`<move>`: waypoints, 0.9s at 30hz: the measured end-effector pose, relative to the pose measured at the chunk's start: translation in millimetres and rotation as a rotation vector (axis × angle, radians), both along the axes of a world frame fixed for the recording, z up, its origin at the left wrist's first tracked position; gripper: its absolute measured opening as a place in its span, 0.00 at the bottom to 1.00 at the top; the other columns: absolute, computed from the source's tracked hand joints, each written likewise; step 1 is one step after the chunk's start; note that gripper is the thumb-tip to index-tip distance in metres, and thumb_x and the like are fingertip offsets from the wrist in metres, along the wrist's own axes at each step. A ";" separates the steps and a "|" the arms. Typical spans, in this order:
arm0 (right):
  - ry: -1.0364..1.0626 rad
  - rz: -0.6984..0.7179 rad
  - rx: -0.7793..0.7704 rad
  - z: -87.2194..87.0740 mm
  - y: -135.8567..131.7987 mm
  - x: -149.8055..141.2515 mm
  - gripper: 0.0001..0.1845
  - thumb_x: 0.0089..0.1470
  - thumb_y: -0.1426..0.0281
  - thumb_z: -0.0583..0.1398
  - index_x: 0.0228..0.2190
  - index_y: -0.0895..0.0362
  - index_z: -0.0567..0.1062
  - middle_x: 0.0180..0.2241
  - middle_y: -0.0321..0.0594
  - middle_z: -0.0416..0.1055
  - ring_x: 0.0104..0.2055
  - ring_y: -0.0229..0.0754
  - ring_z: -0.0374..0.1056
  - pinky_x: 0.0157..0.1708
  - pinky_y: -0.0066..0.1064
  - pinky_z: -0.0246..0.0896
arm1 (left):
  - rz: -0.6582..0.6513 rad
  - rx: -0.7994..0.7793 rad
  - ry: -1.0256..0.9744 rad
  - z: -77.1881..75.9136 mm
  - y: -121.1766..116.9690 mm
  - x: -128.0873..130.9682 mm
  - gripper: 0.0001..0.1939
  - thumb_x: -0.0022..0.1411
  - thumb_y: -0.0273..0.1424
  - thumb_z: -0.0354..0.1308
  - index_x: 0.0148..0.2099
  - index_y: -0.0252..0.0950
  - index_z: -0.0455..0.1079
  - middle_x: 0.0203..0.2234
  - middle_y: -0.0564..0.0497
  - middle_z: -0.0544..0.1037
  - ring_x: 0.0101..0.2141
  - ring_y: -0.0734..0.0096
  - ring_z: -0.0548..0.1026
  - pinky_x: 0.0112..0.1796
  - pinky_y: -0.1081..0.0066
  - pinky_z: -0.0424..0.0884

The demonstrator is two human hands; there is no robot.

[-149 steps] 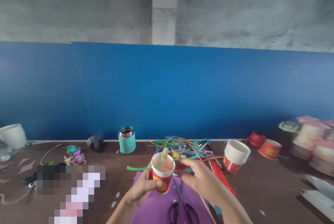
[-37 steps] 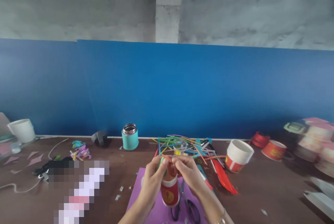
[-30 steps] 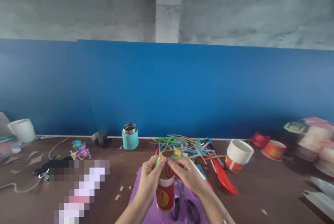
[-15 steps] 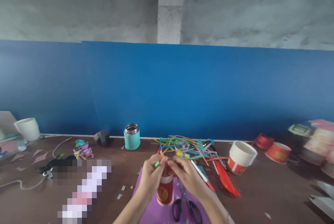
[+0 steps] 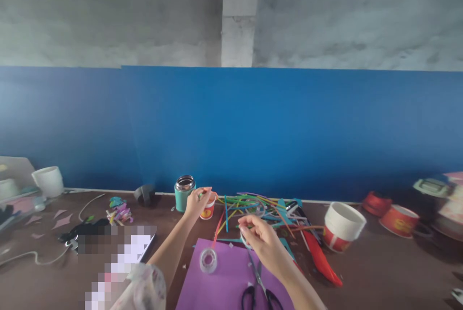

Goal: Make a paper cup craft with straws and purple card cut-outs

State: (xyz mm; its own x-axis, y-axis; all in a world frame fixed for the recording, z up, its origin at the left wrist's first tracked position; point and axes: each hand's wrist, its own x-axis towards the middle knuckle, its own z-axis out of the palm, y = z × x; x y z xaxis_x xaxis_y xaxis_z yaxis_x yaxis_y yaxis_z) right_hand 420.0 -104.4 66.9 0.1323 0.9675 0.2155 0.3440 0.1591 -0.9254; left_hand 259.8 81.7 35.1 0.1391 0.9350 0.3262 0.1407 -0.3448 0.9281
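Observation:
My left hand [image 5: 194,202] is stretched forward and closed around a small red paper cup [image 5: 208,209] that rests on the brown table [image 5: 379,271], just right of a teal jar [image 5: 184,193]. Green and orange straw pieces stick up at the cup's rim. My right hand [image 5: 257,236] hovers over the far edge of a purple sheet [image 5: 224,286] with its fingers curled into a pinch; what it holds is too small to name. A clear tape roll [image 5: 209,260] lies on the sheet, and black-handled scissors [image 5: 258,287] lie below my right hand.
A heap of coloured straws [image 5: 253,203] lies behind the sheet, with a red strip [image 5: 320,259] to its right. A tilted white-and-red cup [image 5: 342,225] and more red cups [image 5: 398,218] stand on the right. A white cup [image 5: 47,181], cord and paper scraps sit on the left. A blue wall panel backs the table.
My hands have parted. The left hand has carried the red cup forward and left to beside the teal jar; the right hand stayed over the sheet. The tape roll now shows.

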 end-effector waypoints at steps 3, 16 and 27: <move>-0.001 0.009 0.006 0.1 -0.2 2.2 0.14 0.54 0.59 0.56 0.36 0.56 0.72 0.25 0.35 0.66 0.25 0.37 0.61 0.24 0.27 0.55 | -0.035 0.051 0.019 -6.4 3.8 4.5 0.09 0.48 0.37 0.61 0.32 0.39 0.75 0.36 0.48 0.79 0.41 0.61 0.74 0.45 0.66 0.65; -0.028 0.007 0.015 3.8 -2.1 6.6 0.11 0.54 0.63 0.56 0.34 0.57 0.73 0.26 0.35 0.66 0.25 0.36 0.61 0.24 0.26 0.55 | -0.069 -0.045 -0.203 -9.4 12.2 -0.4 0.22 0.47 0.35 0.62 0.45 0.30 0.70 0.36 0.41 0.77 0.39 0.60 0.75 0.42 0.64 0.68; -0.033 0.032 -0.024 6.2 -3.5 5.9 0.11 0.54 0.64 0.55 0.34 0.58 0.72 0.25 0.35 0.68 0.26 0.37 0.63 0.26 0.25 0.57 | -0.062 -0.144 -0.332 -26.8 -1.0 -2.0 0.36 0.39 0.30 0.70 0.53 0.38 0.63 0.54 0.42 0.66 0.55 0.55 0.63 0.52 0.63 0.62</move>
State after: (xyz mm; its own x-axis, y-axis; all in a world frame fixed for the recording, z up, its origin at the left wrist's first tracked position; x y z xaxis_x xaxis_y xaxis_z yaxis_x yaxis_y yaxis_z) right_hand 425.9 -107.9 73.1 0.0942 0.9761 0.1960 0.3695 0.1485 -0.9173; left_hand 257.7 80.6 8.3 0.1060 0.9677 0.2287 -0.1934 -0.2055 0.9594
